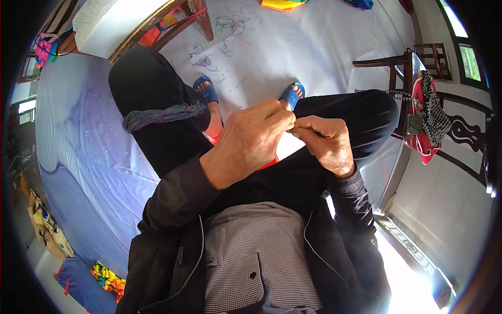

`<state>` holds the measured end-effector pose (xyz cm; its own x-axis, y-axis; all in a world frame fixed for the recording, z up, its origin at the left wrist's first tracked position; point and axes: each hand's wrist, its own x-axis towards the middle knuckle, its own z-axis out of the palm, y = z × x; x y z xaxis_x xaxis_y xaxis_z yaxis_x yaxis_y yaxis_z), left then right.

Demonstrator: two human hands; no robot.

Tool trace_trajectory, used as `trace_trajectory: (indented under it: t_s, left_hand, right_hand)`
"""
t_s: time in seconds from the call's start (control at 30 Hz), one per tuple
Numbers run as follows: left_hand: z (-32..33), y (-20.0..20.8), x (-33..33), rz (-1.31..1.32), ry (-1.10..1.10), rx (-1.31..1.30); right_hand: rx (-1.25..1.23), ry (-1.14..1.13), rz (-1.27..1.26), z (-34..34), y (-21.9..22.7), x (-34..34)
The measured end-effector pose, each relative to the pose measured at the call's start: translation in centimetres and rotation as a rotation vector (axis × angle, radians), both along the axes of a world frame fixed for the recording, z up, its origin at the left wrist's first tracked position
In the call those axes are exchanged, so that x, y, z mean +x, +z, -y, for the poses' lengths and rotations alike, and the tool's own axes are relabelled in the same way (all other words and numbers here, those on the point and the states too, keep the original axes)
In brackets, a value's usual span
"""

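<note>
Above my lap, my left hand (251,138) and my right hand (328,140) meet at the fingertips. Both are closed in a pinch, thumbs and forefingers pressed together. Whatever lies between the fingers is too small to make out. Across my left thigh rests a bundle of multicoloured threads (164,116), mostly green and purple, apart from both hands. Something red shows in part below the hands, between my legs.
Thread scraps (230,26) litter the pale floor sheet (324,36) ahead of my blue sandals (208,90). To the right stands a dark wooden chair (464,131) with a checked cloth (436,112) and a red bag (428,149). A bluish sheet (83,136) spreads at left.
</note>
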<state>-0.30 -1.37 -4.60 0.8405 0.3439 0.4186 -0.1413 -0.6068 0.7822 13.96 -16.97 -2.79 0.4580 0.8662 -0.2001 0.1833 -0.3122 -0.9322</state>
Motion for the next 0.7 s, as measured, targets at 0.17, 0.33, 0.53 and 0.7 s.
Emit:
trace_trajectory:
  t_s: [0.17, 0.33, 0.53, 0.7]
  left_hand:
    - [-0.1, -0.3, 0.2, -0.028, -0.023, -0.006]
    - [-0.1, -0.1, 0.2, -0.044, -0.010, -0.092]
    - [-0.3, -0.1, 0.2, -0.014, -0.035, -0.179]
    - [-0.4, 0.3, 0.0, -0.029, -0.048, -0.217]
  right_hand:
    - [-0.074, 0.035, -0.256, 0.7, 0.3, 0.5]
    - [-0.036, -0.092, -0.455, 0.9, 0.1, -0.3]
    - [0.045, -0.143, -0.551, 1.2, -0.3, -0.8]
    - [0.047, -0.169, -0.578, 1.0, -0.1, -1.3]
